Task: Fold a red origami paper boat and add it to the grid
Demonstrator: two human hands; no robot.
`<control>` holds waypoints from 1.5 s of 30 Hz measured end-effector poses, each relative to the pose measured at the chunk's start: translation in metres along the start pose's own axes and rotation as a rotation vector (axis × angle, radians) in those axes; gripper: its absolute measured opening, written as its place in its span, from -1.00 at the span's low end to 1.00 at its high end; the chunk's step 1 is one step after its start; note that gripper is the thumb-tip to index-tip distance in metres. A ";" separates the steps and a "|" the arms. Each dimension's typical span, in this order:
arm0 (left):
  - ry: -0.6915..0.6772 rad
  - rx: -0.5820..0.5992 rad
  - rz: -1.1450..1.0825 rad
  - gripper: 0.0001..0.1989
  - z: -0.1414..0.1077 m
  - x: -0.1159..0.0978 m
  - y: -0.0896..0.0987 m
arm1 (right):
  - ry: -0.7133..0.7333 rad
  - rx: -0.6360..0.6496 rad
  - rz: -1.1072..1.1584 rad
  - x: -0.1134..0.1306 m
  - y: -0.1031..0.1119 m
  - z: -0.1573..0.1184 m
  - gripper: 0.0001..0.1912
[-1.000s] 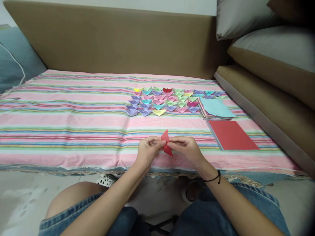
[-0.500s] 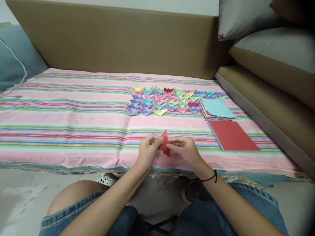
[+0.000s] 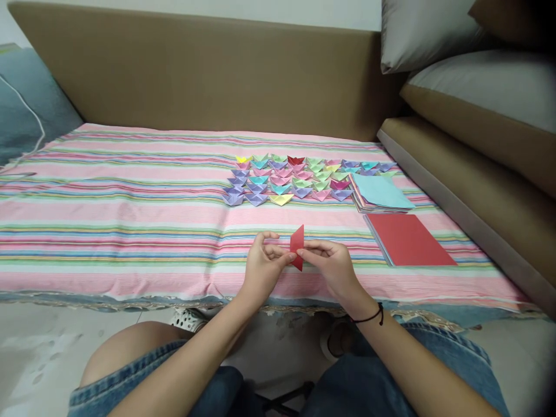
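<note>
A small folded red paper stands upright between my hands, above the near part of the striped cloth. My left hand pinches its lower left side with thumb and fingers, the index finger raised off the paper. On the right side, my right hand grips the same paper between thumb and curled fingers. Beyond them, several small folded paper boats in many colours sit in rows on the cloth.
Right of the boats lies a stack of light blue-topped paper, with a red-topped stack nearer me. Cushions are piled at the right. A brown backrest runs behind the striped cloth.
The red paper has shifted slightly right and up and has turned, showing a different face. My left thumb has moved lower on it, and my left index finger has lifted away.
</note>
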State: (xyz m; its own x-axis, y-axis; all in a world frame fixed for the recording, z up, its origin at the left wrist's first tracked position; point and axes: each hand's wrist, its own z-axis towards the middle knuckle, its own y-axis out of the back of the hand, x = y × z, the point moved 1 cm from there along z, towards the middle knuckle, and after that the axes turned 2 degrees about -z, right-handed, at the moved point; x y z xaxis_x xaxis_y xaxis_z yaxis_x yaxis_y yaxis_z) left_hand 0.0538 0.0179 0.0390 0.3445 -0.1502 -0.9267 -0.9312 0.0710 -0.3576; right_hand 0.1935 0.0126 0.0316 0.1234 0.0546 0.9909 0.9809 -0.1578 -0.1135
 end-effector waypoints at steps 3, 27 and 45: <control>-0.024 0.008 0.017 -0.56 0.001 0.000 0.000 | 0.024 0.016 -0.014 0.000 0.000 0.000 -0.79; -0.376 0.251 0.909 -0.92 0.013 0.000 0.019 | 0.738 0.451 -0.938 0.010 0.015 0.006 -0.78; -0.392 0.282 1.217 -0.95 0.009 -0.002 0.009 | 0.648 0.361 -0.993 0.009 0.011 0.008 -0.80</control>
State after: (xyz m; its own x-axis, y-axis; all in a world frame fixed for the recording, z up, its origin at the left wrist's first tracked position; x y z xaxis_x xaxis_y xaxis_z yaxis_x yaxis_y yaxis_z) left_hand 0.0456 0.0279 0.0363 -0.6379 0.4483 -0.6262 -0.6284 0.1669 0.7597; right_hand 0.2061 0.0192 0.0388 -0.6931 -0.5181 0.5012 0.6052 -0.0407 0.7950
